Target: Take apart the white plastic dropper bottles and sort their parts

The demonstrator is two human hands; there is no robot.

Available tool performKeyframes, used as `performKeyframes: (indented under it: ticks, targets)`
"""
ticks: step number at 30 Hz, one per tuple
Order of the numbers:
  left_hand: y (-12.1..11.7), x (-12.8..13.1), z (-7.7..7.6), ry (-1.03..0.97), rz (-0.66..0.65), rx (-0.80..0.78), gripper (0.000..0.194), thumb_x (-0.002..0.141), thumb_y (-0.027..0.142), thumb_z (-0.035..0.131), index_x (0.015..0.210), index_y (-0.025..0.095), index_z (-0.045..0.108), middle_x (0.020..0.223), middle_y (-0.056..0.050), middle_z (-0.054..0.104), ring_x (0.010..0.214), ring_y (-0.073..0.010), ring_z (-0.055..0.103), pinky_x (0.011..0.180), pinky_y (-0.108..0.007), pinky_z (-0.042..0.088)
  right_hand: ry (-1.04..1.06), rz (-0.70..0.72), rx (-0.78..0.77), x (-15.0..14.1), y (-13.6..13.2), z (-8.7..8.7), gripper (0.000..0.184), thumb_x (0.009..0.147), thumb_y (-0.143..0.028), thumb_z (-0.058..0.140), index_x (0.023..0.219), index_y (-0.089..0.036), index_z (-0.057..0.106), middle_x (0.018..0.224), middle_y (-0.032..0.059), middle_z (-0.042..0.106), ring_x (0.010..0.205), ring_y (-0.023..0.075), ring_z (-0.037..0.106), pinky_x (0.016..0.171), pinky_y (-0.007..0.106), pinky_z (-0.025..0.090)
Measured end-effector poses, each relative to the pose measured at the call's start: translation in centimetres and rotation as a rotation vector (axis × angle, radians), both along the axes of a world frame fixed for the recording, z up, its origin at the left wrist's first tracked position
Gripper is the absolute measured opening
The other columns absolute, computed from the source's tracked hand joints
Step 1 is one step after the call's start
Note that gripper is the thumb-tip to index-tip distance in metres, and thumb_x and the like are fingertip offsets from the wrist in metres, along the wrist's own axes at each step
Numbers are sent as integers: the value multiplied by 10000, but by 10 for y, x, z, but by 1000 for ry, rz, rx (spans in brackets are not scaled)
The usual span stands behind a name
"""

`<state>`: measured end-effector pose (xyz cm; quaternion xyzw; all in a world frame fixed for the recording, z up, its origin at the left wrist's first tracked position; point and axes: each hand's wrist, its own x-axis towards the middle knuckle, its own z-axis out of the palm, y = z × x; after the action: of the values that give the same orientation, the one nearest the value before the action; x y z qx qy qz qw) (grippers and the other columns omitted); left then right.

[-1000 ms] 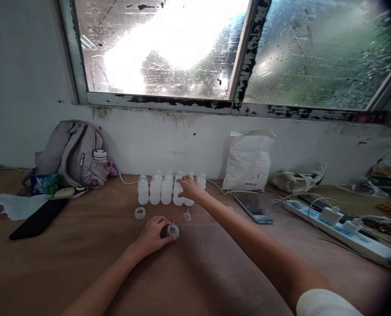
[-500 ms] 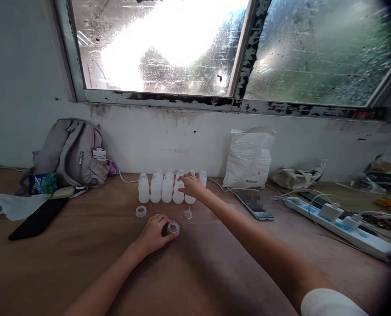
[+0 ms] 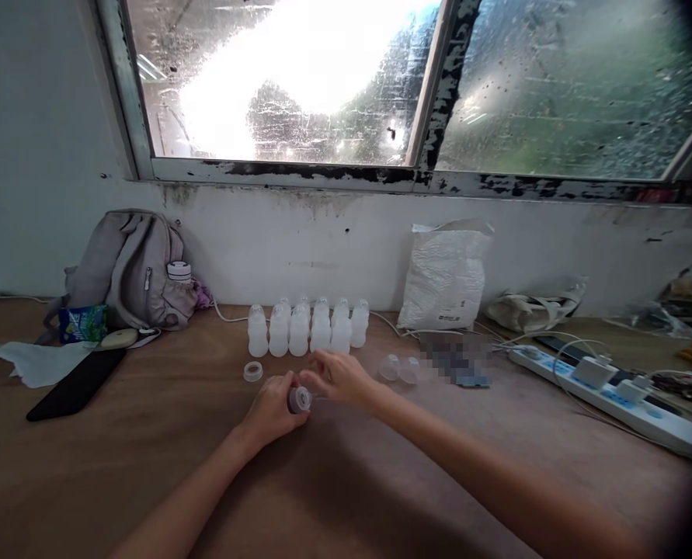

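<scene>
From my remote seat I am following the head view from left to right. At the left of the frame, a white tissue point(image 3: 39, 363) is lying on the brown worktop point(image 3: 334, 501), just beside a flat black case point(image 3: 76, 386). Above them a blue-green packet point(image 3: 83, 323) is resting near a beige oval item point(image 3: 119, 338), and a grey backpack point(image 3: 125, 272) is leaning by the wall, its side pocket holding a white-lidded container point(image 3: 179, 272).

Nearer the centre, a loose translucent collar ring point(image 3: 253, 378) is lying flat. Just below and right of it, the left hand point(image 3: 269, 407) is keeping its fingers curled around a translucent bottle collar point(image 3: 300, 400), which is tilting with its round end toward the right. Behind, a cluster of frosted baby bottles point(image 3: 300, 335) is standing upright near the wall. The right hand point(image 3: 339, 378) is hovering just beside the held collar, its fingers bunching narrowly; I cannot tell whether they are gripping anything.

Right of centre, two clear domed caps point(image 3: 409, 372) are sitting side by side. A white plastic parcel point(image 3: 443, 276) is standing against the wall, a pixelated phone point(image 3: 459, 365) is lying below it, and farther right a white power strip point(image 3: 607, 405) is carrying plugged-in adapters point(image 3: 595, 374).
</scene>
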<state>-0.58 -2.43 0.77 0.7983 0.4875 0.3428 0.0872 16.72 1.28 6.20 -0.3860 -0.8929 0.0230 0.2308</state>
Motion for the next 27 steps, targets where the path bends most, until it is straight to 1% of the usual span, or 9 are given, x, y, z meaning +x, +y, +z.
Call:
performKeyframes:
  ticks: [2, 4, 6, 8, 11, 16, 22, 27]
  targets:
    - [-3, 1, 2, 13, -32, 36, 263, 640, 251, 591, 866, 201, 467, 820, -28, 567, 785, -205, 533, 688, -320, 423, 1, -5, -43, 3, -18, -21, 288, 812, -440, 451, 924, -188, 534, 778, 37, 620, 674, 160, 575, 576, 238, 365]
    - [-5, 3, 2, 62, -76, 97, 227, 656, 222, 563, 863, 199, 472, 831, -39, 572, 798, -210, 535, 726, -337, 422, 30, -5, -87, 6, -27, -39, 255, 808, -411, 468, 903, -182, 527, 775, 44, 625, 672, 165, 580, 572, 241, 368]
    - [-7, 5, 2, 129, -117, 155, 199, 671, 217, 548, 858, 199, 483, 838, -49, 582, 815, -220, 536, 783, -365, 411, 103, 25, -148, 10, -30, -52, 198, 810, -362, 476, 872, -179, 518, 743, 37, 622, 641, 154, 571, 558, 234, 371]
    - [-6, 7, 0, 183, -147, 182, 189, 681, 232, 546, 860, 199, 493, 845, -54, 593, 826, -224, 536, 828, -385, 397, 212, 79, -221, 13, -29, -60, 143, 821, -312, 461, 834, -177, 507, 694, 21, 610, 596, 134, 550, 538, 223, 371]
    - [-5, 8, -3, 219, -169, 179, 200, 669, 259, 570, 846, 197, 501, 842, -56, 601, 844, -230, 537, 853, -394, 393, 344, 144, -302, 16, -28, -63, 115, 831, -262, 438, 783, -174, 496, 658, 9, 592, 567, 117, 516, 530, 215, 370]
    - [-3, 8, -5, 232, -170, 155, 189, 687, 303, 570, 835, 202, 510, 857, -68, 603, 889, -244, 543, 862, -408, 398, 439, 182, -353, 17, -31, -59, 76, 804, -211, 460, 742, -176, 487, 659, 3, 569, 580, 110, 488, 543, 215, 374]
    - [-4, 8, -2, 228, -168, 164, 196, 692, 302, 571, 842, 191, 512, 840, -70, 604, 901, -245, 548, 865, -407, 407, 479, 152, -355, 15, -31, -58, 23, 749, -159, 474, 735, -176, 480, 625, -14, 536, 536, 93, 446, 509, 199, 350]
    - [-3, 9, -2, 213, -181, 174, 185, 697, 305, 554, 842, 196, 514, 811, -55, 605, 853, -225, 562, 867, -407, 412, 493, 124, -359, 15, -30, -59, 63, 687, -126, 495, 715, -178, 475, 604, -35, 510, 526, 83, 443, 506, 186, 349]
